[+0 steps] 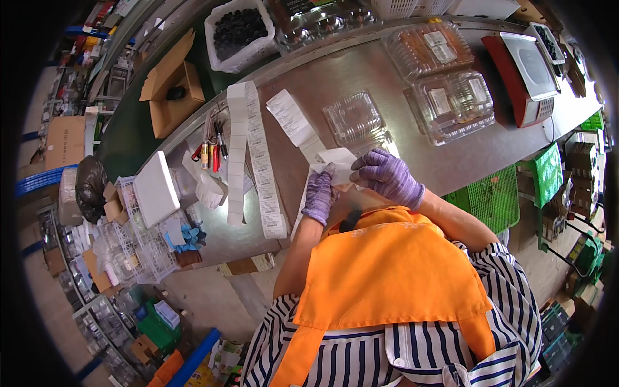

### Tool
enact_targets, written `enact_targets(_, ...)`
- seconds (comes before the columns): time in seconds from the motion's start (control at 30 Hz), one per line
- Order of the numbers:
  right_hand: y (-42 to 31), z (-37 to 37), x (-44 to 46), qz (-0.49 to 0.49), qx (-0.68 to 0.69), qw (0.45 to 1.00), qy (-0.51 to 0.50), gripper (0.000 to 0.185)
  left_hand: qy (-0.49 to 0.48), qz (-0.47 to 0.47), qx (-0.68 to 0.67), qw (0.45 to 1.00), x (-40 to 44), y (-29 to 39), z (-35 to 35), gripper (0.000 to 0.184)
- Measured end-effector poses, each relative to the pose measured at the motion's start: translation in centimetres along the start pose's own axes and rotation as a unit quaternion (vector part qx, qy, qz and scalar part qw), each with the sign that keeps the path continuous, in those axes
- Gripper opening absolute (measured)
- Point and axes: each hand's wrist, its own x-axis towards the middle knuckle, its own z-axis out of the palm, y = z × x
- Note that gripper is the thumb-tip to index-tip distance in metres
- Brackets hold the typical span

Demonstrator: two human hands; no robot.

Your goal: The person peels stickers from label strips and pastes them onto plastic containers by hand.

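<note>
**Label paper pinched in both gloved hands**

The left hand [320, 195] is pinching the white paper [338, 157] at its left side, fingers closed. The right hand [389, 177] is gripping the right edge between bent fingertips; both are presumably steadying the flimsy piece. From the hands, a printed strip [290, 117] is lying toward eleven o'clock, longer label strips [263, 164] toward nine, seemingly for easy reach. A clear box [353, 118] is sitting at twelve, labelled boxes [449, 105] around two.

Bent white paper [338, 157] between both hands [320, 195] [389, 177]; printed label strip [290, 120] slanting beyond.
</note>
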Motion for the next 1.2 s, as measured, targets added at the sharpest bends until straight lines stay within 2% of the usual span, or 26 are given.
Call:
enact_targets(0.03, -0.1, -0.3, 0.0, -0.011, 0.029, 1.0, -0.006, 0.016, 0.001, 0.013, 0.006, 1.0, 0.4, -0.4, -0.4, 0.017)
enact_targets(0.07, -0.1, -0.4, -0.5, 0.109, 0.162, 0.98, 0.04, 0.015, 0.002, 0.026, 0.012, 1.0, 1.4, -1.2, -1.3, 0.018)
enact_targets(0.1, 0.1, -0.6, -1.2, 0.226, 0.289, 0.926, 0.086, 0.013, 0.003, 0.039, 0.017, 0.999, 2.7, -2.1, -2.5, 0.019)
enact_targets(0.13, 1.1, -1.0, -1.0, 0.257, 0.248, 0.923, 0.147, 0.014, -0.068, 0.106, 0.124, 0.984, 4.4, -2.9, -4.2, 0.027)
enact_targets(0.17, 3.1, -1.3, -1.6, 0.322, 0.222, 0.906, 0.161, 0.019, -0.113, 0.159, 0.264, 0.945, 3.8, -2.8, -4.1, 0.029)
enact_targets(0.2, 4.6, -1.5, -2.0, 0.349, 0.144, 0.917, 0.129, 0.024, -0.156, 0.207, 0.398, 0.88, 2.6, -2.5, -3.9, 0.03)
enact_targets(0.23, 5.6, -1.5, -2.6, 0.375, 0.065, 0.92, 0.095, 0.029, -0.196, 0.251, 0.521, 0.792, 1.8, -2.5, -3.9, 0.032)
enact_targets(0.3, 5.7, -1.2, -2.6, 0.404, 0.052, 0.91, 0.076, 0.033, -0.201, 0.119, 0.55, 0.801, 0.5, -0.5, -3.5, 0.033)
enact_targets(0.37, 6.1, -0.6, -2.7, 0.42, 0.046, 0.904, 0.069, 0.035, -0.222, 0.102, 0.489, 0.838, -1.6, 3.4, -2.7, 0.031)
enact_targets(0.4, 6.5, 0.0, -2.7, 0.421, 0.045, 0.903, 0.073, 0.034, -0.241, -0.013, 0.143, 0.96, 0.0, 4.4, -3.6, 0.027)
enact_targets(0.47, 6.6, 0.4, -2.5, 0.417, 0.018, 0.906, 0.064, 0.034, -0.053, 0.151, 0.301, 0.94, -0.8, 6.5, -3.4, 0.022)
enact_targets(0.53, 6.3, 0.6, -2.2, 0.408, -0.036, 0.911, 0.04, 0.035, 0.041, 0.285, 0.216, 0.933, 1.8, 7.0, -3.8, 0.018)
enact_targets(0.63, 6.4, 1.2, -2.2, 0.377, -0.183, 0.908, -0.009, 0.038, 0.098, 0.276, 0.127, 0.948, 5.3, 8.3, -4.5, 0.016)
enact_targets(0.73, 6.2, 1.1, -2.0, 0.387, -0.23, 0.893, 0.021, 0.041, 0.147, 0.264, 0.128, 0.944, 8.4, 8.8, -3.6, 0.016)
enact_targets(0.83, 6.1, 0.7, -1.6, 0.359, -0.238, 0.902, 0.008, 0.043, 0.063, 0.202, 0.207, 0.955, 10.2, 8.9, -3.9, 0.02)
enact_targets(0.93, 5.4, 0.1, -0.3, 0.235, -0.176, 0.952, 0.083, 0.046, -0.008, 0.276, 0.176, 0.945, 8.0, 8.3, -2.1, 0.021)
enact_targets(1.0, 4.3, 0.8, 1.5, 0.249, -0.104, 0.951, 0.148, 0.045, -0.036, 0.312, 0.174, 0.933, 5.6, 7.0, -0.7, 0.018)
enact_targets(1.03, 3.8, 1.1, 2.7, 0.252, -0.068, 0.948, 0.181, 0.045, -0.052, 0.294, 0.189, 0.936, 3.1, 6.9, 0.5, 0.017)
enact_targets(1.07, 3.4, 1.4, 3.6, 0.293, 0.115, 0.928, 0.201, 0.04, -0.078, 0.313, 0.204, 0.924, 2.6, 5.9, 0.7, 0.015)
enact_targets(1.1, 3.5, 1.4, 3.9, 0.3, 0.135, 0.928, 0.175, 0.039, -0.105, 0.333, 0.219, 0.911, 2.2, 5.5, 0.8, 0.014)
enact_targets(1.17, 3.7, 1.5, 4.5, 0.312, 0.173, 0.927, 0.119, 0.038, -0.12, 0.209, 0.217, 0.946, 1.4, 6.2, 0.6, 0.014)
enact_targets(1.2, 1.8, 0.8, 4.9, 0.283, 0.128, 0.947, 0.081, 0.039, -0.125, 0.144, 0.214, 0.958, 1.0, 6.5, 0.4, 0.014)
